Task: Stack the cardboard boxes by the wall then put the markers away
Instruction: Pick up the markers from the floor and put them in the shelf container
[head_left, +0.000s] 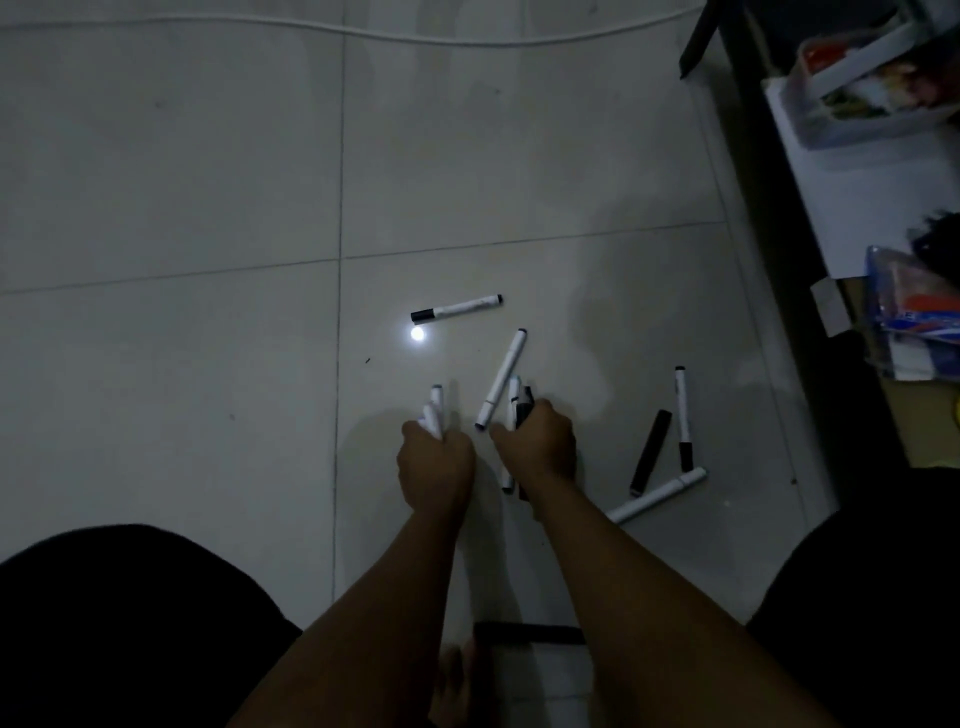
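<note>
From the head view we find both hands closed around markers. The left hand (435, 462) grips a small bundle of white markers (434, 410), their ends sticking out past the knuckles. The right hand (537, 441) grips a second bundle (519, 402), with at least one white and one dark barrel showing above the fist and ends poking out below it.

Loose markers lie on the pale tiled floor (182, 208). One white marker with a black cap (456, 307) lies well ahead of the hands, beside a bright spot of reflected light (417, 333). Another white marker (502, 378) lies slanted, its lower end just beside the right hand. To the right we note an all-black marker (651, 452), a white marker (683, 418) and a long white one (657, 494) close together.

Cluttered shelving (857, 156) runs along the right edge. We see no detail there.
</note>
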